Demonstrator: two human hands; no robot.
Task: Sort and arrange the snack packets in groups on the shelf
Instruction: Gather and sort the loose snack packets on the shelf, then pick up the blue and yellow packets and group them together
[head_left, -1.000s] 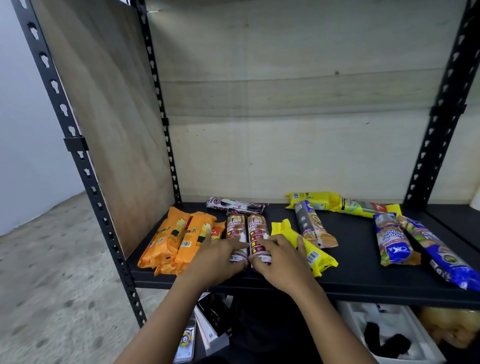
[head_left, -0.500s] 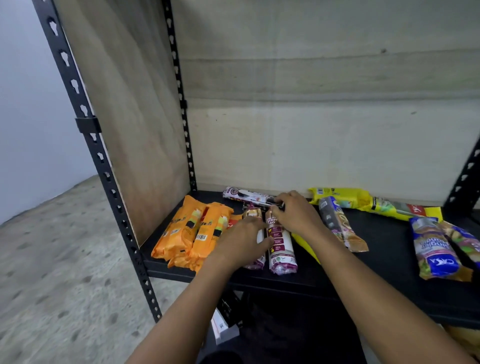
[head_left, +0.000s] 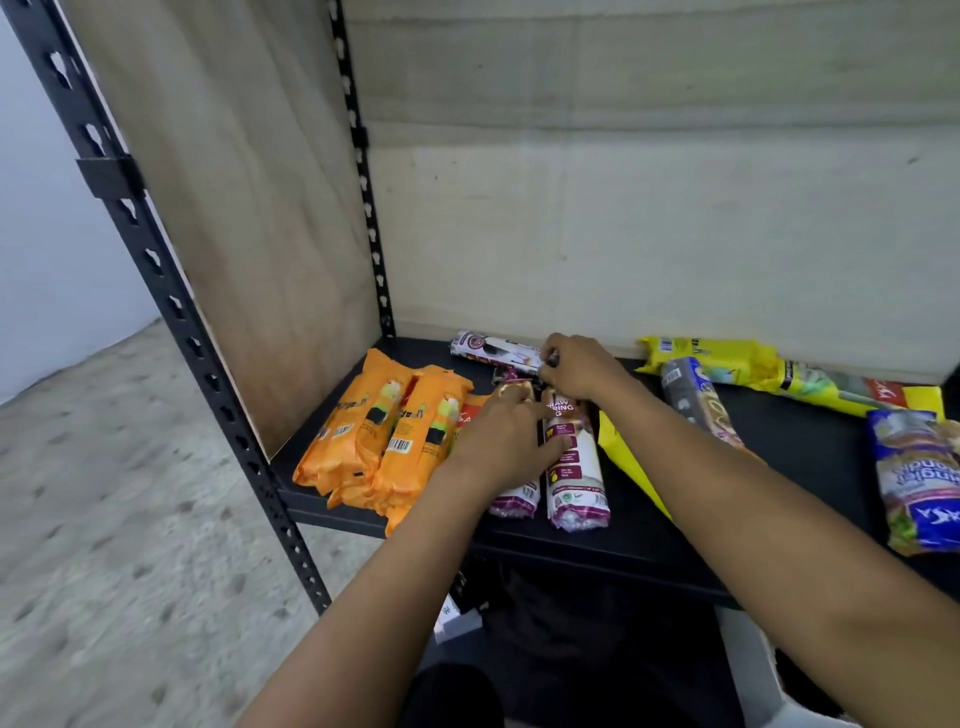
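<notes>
Fingers (head_left: 515, 402) of the left hand (head_left: 498, 441) lie spread, nearly straight, on two maroon packets (head_left: 574, 483) at the front of the shelf (head_left: 821, 436). The right hand (head_left: 576, 366) pinches the end of a white packet (head_left: 491, 349) by the back wall. One maroon packet reads "RAW" and "RING"; orange packets (head_left: 384, 436) lie just left.

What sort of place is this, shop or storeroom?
Likely a storeroom or stockroom rather than a finished shop: a black slotted metal rack with raw plywood panels, a bare concrete floor, and snack packets laid loose on the shelf.
</notes>
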